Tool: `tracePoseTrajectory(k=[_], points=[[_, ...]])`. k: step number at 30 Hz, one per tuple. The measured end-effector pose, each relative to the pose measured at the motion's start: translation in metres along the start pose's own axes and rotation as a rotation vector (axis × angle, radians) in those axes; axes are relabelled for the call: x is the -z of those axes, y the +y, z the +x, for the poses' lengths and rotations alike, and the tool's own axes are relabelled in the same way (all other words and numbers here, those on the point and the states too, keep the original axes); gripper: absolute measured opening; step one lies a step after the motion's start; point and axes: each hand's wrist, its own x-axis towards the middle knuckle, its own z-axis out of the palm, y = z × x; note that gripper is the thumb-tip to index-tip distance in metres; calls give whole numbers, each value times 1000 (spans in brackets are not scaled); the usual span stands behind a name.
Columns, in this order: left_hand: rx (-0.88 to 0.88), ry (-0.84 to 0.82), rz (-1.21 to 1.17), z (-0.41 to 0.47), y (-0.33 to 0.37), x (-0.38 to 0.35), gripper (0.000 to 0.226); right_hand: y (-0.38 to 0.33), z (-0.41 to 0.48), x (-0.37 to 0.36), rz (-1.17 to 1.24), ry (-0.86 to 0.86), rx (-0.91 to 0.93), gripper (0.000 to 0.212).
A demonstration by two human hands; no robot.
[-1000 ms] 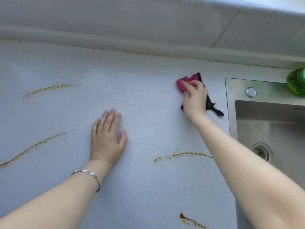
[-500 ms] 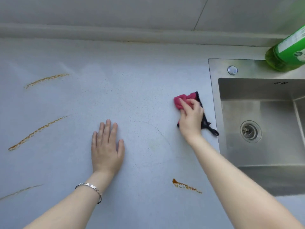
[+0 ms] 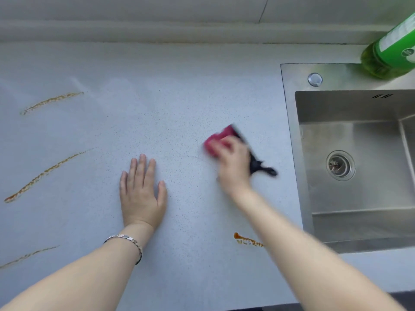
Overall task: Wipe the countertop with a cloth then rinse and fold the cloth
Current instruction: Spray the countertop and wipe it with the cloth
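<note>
A pink and black cloth (image 3: 216, 140) lies pressed on the pale grey speckled countertop (image 3: 179, 97), left of the sink. My right hand (image 3: 233, 167) presses down on it and grips it; the hand and cloth are motion-blurred. My left hand (image 3: 141, 191) rests flat on the counter with fingers spread, a bracelet on its wrist. Brown streaks of sauce mark the counter: one (image 3: 247, 240) near my right forearm, and three more at the left (image 3: 47, 171) (image 3: 51, 102) (image 3: 27, 255).
A stainless steel sink (image 3: 289, 122) with a round drain (image 3: 340, 164) sits at the right. A green bottle of dish soap (image 3: 390, 52) stands at its back corner. A low ledge and tiled wall (image 3: 157, 16) run along the counter's back.
My right hand slid the cloth toward me and leftward; the streak that lay near the middle of the counter is gone. The view tilted down, showing more sink. My left hand stayed put.
</note>
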Motion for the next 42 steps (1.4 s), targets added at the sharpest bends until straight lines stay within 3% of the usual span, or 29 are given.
tracePoseTrajectory(k=[4,6,7,10,12,17,20,23,24,26,29,32,34,38,42], points=[[-1,0,8,0,0,1,57,-8,-61,7,46,-488,501,39],[-7,11,12,1,0,0,57,20,-31,39,23,-496,574,35],[-8,16,13,1,-1,0,57,35,-9,53,2,-389,502,35],[-4,28,1,0,-1,-1,57,69,41,81,-42,-71,42,38],[4,26,-11,-1,-1,-1,57,67,32,69,-59,30,-95,38],[31,-61,4,-2,1,2,59,46,-74,54,27,-205,50,38],[50,-150,28,-3,7,9,63,39,-91,82,164,-325,-64,37],[62,-290,63,6,20,37,52,8,-88,110,330,-287,-160,52],[67,-296,-10,9,28,52,45,-4,-88,118,382,-267,-150,55],[139,-333,-372,14,50,91,35,-30,-89,132,480,-272,-60,55],[318,-686,-999,12,86,152,18,-69,-93,145,560,-304,163,35],[292,-861,-1042,3,93,179,28,-92,-95,148,475,-306,363,34],[272,-817,-1047,-3,89,187,27,-95,-97,147,434,-307,393,41],[200,-723,-1129,-15,81,197,21,-94,-95,153,440,-355,224,76],[112,-698,-1160,-23,77,207,23,-102,-88,153,204,-509,351,66]])
